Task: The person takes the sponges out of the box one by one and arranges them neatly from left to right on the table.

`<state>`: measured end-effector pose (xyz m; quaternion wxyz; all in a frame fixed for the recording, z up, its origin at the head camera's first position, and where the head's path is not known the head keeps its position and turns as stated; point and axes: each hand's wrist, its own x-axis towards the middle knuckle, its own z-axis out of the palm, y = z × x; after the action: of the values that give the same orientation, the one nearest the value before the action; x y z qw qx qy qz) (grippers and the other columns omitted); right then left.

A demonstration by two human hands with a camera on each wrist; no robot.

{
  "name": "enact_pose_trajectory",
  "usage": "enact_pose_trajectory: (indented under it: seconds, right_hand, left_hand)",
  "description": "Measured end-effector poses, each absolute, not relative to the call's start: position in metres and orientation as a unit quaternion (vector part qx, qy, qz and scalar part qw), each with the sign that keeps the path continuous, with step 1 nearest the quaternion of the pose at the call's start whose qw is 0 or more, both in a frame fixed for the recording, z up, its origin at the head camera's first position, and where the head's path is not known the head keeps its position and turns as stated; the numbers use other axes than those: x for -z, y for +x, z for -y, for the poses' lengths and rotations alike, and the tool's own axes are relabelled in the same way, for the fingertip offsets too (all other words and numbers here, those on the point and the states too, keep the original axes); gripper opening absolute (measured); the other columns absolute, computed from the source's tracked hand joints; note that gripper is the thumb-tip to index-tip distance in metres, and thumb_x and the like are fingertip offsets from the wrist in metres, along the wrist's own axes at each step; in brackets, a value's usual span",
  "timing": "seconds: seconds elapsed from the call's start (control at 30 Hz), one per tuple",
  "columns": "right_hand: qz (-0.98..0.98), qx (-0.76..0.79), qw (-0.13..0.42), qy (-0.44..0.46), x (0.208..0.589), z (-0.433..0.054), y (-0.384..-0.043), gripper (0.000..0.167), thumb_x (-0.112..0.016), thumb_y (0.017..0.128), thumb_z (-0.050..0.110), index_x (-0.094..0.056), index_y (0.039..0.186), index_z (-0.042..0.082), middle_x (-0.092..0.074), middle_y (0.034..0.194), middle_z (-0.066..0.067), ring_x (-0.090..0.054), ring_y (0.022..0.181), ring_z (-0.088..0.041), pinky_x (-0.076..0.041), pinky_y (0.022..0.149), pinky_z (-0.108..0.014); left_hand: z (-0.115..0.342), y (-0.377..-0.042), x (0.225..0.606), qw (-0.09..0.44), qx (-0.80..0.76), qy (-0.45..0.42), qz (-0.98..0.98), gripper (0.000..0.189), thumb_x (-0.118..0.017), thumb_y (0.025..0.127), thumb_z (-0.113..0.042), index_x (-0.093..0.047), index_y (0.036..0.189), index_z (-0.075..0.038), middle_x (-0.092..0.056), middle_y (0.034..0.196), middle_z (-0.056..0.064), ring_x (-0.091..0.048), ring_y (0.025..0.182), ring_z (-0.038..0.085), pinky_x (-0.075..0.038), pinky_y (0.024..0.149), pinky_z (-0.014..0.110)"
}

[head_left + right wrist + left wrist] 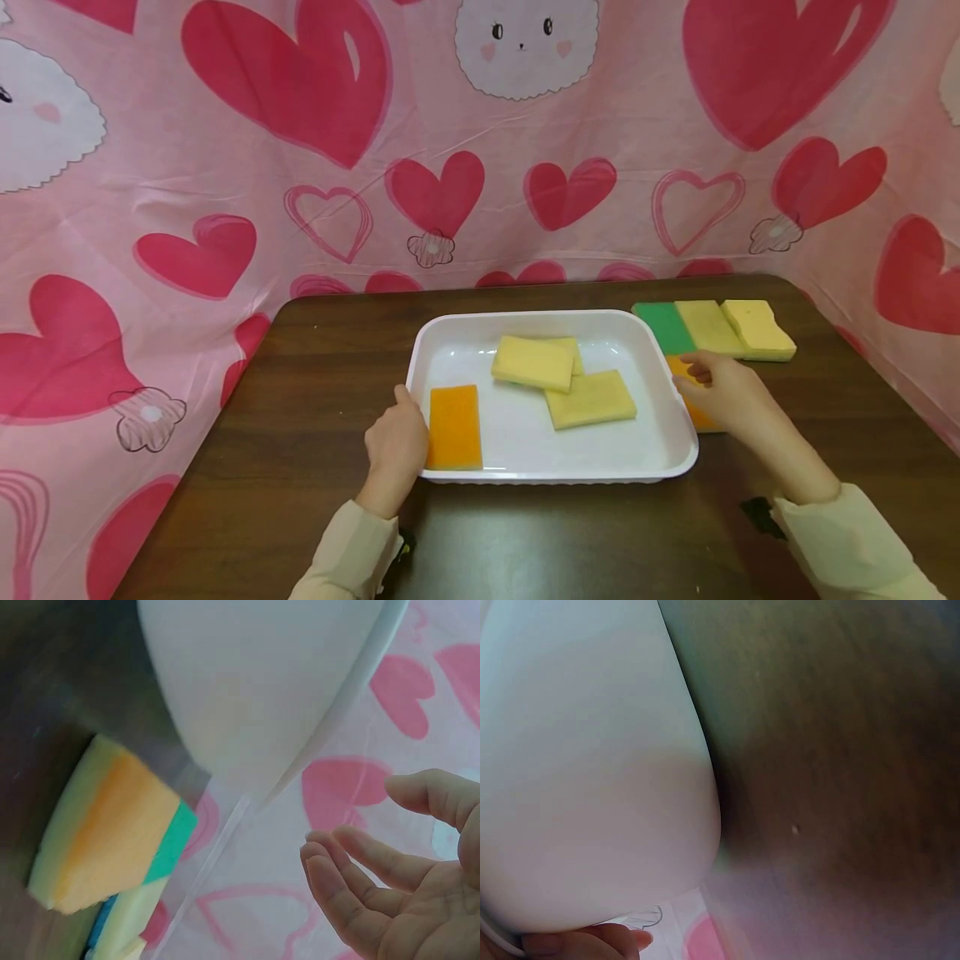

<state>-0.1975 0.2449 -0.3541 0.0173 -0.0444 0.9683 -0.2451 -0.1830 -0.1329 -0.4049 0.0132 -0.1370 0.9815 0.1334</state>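
A white tray [517,454] lies on the table, holding an orange-topped sponge [455,427] at its left and yellow sponges [532,362] around its middle. My left hand [397,442] grips the tray's left rim, its fingers [604,941] curled at the edge in the left wrist view. Beyond the tray's right side, my right hand [723,392] hovers over another orange sponge [120,832], partly covering it in the head view. In the right wrist view this right hand [405,885] has thumb and fingers apart with nothing between them.
Behind the right hand, a green sponge [663,327], a flat yellow sponge [708,325] and a wavy-edged yellow sponge [757,327] form a row. The dark wooden table [300,400] backs onto a pink heart-patterned cloth [510,133].
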Motion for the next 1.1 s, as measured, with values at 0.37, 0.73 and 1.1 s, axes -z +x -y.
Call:
enact_pose_trajectory:
  seconds: [0.37, 0.73, 1.1]
  right_hand:
    - [-0.964, 0.248, 0.006, -0.097, 0.355, -0.214, -0.199, 0.041, -0.064, 0.086, 0.017, -0.059, 0.115, -0.012, -0.065, 0.099, -0.029, -0.061, 0.091, -0.039, -0.049, 0.081, -0.054]
    - [-0.966, 0.227, 0.015, -0.123, 0.363, -0.192, -0.200, 0.039, -0.066, 0.085, 0.017, -0.060, 0.112, -0.011, -0.066, 0.096, -0.026, -0.062, 0.088, -0.037, -0.049, 0.083, -0.053]
    - [-0.969, 0.202, 0.057, -0.131, 0.368, -0.180, -0.202, 0.045, -0.066, 0.083, 0.016, -0.056, 0.117, -0.012, -0.061, 0.107, -0.029, -0.058, 0.098, -0.040, -0.046, 0.090, -0.053]
  left_hand:
    - [0.133, -0.183, 0.406, 0.017, -0.134, -0.137, -0.981, 0.028, -0.042, 0.099, -0.014, -0.039, 0.120, 0.005, -0.061, 0.072, 0.018, -0.060, 0.060, 0.030, -0.051, 0.058, 0.044]
    - [0.133, -0.183, 0.406, 0.015, -0.131, -0.136, -0.982, 0.029, -0.042, 0.100, -0.015, -0.039, 0.121, 0.005, -0.061, 0.073, 0.019, -0.061, 0.061, 0.031, -0.051, 0.059, 0.045]
    - [0.131, -0.183, 0.405, 0.009, -0.126, -0.146, -0.981, 0.027, -0.042, 0.099, -0.013, -0.041, 0.119, 0.003, -0.062, 0.072, 0.018, -0.061, 0.061, 0.030, -0.051, 0.059, 0.045]
